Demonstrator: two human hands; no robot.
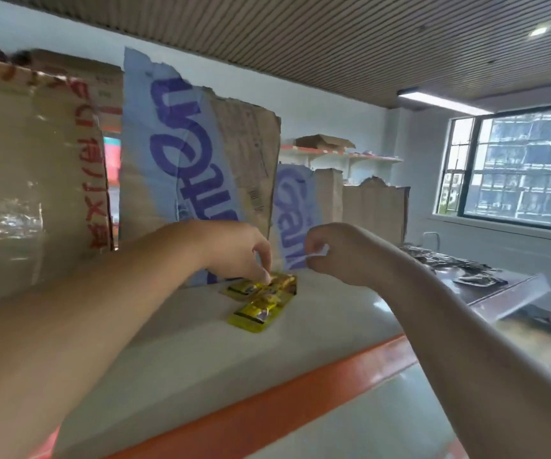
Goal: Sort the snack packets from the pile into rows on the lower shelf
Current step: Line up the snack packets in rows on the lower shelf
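1. Two bare forearms enter from the bottom corners and reach over the shelf, a white board with an orange front edge.
2. Yellow snack packets: about three, lying flat in a loose, overlapping cluster on the shelf board, towards its back, just in front of the cardboard. Exact count is uncertain because of blur.
3. Left hand: palm down, fingers bent downward, fingertips on the farthest packet of the cluster. Whether the grip pinches the packet or only presses on it cannot be told.
4. Right hand: hovers above the shelf just right of the cluster, apart from the packets. Its fingers are curled into a narrow grip that pinches a small white strip, which sticks out to the left.
5. Torn cardboard sheets stand upright along the back of the shelf: a brown sheet with red print on the left, a tall blue-printed sheet in the centre and a shorter blue-printed sheet behind the right hand.
6. Right of the shelf and lower: a table carrying a spread pile of dark packets.
7. Far wall: a dark-framed window.
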